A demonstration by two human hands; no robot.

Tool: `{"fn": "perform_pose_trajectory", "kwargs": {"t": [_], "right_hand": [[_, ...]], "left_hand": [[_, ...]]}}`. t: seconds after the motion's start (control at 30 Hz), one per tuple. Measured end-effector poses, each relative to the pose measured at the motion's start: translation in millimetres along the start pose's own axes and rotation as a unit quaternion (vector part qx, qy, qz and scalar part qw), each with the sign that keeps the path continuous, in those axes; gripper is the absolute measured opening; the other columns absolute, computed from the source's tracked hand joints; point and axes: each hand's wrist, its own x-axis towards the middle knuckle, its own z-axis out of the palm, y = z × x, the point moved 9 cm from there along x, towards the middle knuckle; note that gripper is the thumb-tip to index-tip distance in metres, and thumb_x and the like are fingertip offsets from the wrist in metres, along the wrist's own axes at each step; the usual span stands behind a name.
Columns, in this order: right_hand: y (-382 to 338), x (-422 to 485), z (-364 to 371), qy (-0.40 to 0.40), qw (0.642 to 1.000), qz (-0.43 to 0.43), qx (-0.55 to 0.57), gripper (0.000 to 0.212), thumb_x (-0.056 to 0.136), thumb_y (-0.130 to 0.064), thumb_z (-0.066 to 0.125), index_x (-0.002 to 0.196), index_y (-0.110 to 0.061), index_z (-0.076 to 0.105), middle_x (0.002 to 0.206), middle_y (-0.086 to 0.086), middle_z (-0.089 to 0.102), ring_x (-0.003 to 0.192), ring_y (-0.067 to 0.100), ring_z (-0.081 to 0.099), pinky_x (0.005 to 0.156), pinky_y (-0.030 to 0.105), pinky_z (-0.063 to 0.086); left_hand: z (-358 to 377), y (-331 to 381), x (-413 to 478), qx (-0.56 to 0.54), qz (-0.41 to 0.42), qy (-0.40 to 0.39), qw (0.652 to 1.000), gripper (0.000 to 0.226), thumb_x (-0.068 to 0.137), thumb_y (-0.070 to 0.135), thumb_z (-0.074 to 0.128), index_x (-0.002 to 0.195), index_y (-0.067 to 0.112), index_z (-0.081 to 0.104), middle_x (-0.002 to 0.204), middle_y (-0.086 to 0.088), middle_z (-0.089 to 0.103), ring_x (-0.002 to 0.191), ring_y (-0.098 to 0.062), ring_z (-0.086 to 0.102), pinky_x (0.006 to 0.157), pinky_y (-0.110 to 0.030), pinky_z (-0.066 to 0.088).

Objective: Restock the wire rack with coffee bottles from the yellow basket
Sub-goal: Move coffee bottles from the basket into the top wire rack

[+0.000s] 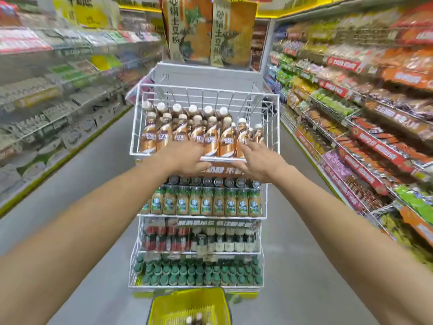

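A white wire rack [203,90] stands in the aisle ahead, its top basket holding rows of brown coffee bottles [180,130] with white caps. My left hand [185,158] reaches to the front rim of that basket, fingers curled against the lower wire beside the front bottles. Just right of it, my right hand [257,160] has its fingers spread and its fingertips touch the rightmost front bottle [242,137]. Neither hand holds a bottle. The yellow basket [189,306] sits on the floor at the rack's foot, with a couple of bottle caps [194,319] showing inside.
Lower rack tiers hold dark-capped bottles, green-labelled coffee bottles [203,202], red and white bottles, and green-capped bottles [199,273]. Stocked store shelves [365,118] line both sides of the grey floor aisle. Tall orange packets [210,31] stand on top of the rack.
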Motion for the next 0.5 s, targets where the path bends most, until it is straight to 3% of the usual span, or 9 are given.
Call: {"fn": "perform_pose_trajectory", "kwargs": {"t": [0.13, 0.2, 0.3, 0.43, 0.5], "right_hand": [[-22.9, -30.6, 47.6, -0.051, 0.998, 0.018, 0.020, 0.077, 0.104, -0.067, 0.031, 0.155, -0.010, 0.038, 0.159, 0.019, 0.042, 0.146, 0.041, 0.041, 0.114, 0.061, 0.042], [-39.0, -37.6, 82.5, -0.085, 0.996, 0.009, 0.029, 0.075, 0.105, -0.066, 0.032, 0.153, -0.009, 0.040, 0.154, 0.019, 0.045, 0.141, 0.041, 0.045, 0.111, 0.059, 0.045], [-66.7, -43.8, 152.2, -0.137, 0.989, -0.024, 0.046, 0.076, 0.106, -0.064, 0.033, 0.160, -0.010, 0.032, 0.160, 0.021, 0.041, 0.145, 0.040, 0.044, 0.115, 0.056, 0.043], [-102.7, -51.4, 284.0, -0.219, 0.971, -0.059, 0.075, 0.074, 0.108, -0.060, 0.032, 0.162, -0.011, 0.029, 0.163, 0.018, 0.039, 0.145, 0.038, 0.044, 0.113, 0.052, 0.045], [-122.5, -62.9, 370.0, -0.264, 0.958, -0.076, 0.085, 0.073, 0.109, -0.058, 0.034, 0.164, -0.011, 0.026, 0.166, 0.017, 0.035, 0.149, 0.037, 0.040, 0.114, 0.050, 0.043]], "left_hand": [[50.9, -2.2, -32.9, -0.054, -0.006, -0.014, 0.998, 0.049, 0.102, 0.059, 0.042, 0.101, 0.014, 0.059, 0.089, -0.005, 0.063, 0.082, -0.026, 0.060, 0.076, -0.044, 0.056], [86.8, -5.7, -47.0, -0.080, -0.023, -0.034, 0.996, 0.050, 0.102, 0.060, 0.043, 0.102, 0.013, 0.058, 0.080, -0.001, 0.055, 0.082, -0.028, 0.057, 0.073, -0.043, 0.054], [157.9, -12.4, -62.2, -0.116, -0.047, -0.086, 0.988, 0.052, 0.101, 0.058, 0.044, 0.111, 0.010, 0.060, 0.094, -0.010, 0.063, 0.095, -0.035, 0.063, 0.085, -0.047, 0.057], [287.2, -21.1, -85.0, -0.173, -0.090, -0.152, 0.969, 0.047, 0.103, 0.054, 0.045, 0.110, 0.010, 0.061, 0.113, -0.019, 0.070, 0.109, -0.038, 0.067, 0.089, -0.046, 0.055], [373.2, -22.5, -104.6, -0.197, -0.126, -0.191, 0.953, 0.049, 0.103, 0.054, 0.046, 0.124, 0.011, 0.061, 0.125, -0.020, 0.068, 0.118, -0.038, 0.065, 0.094, -0.044, 0.054]]}}
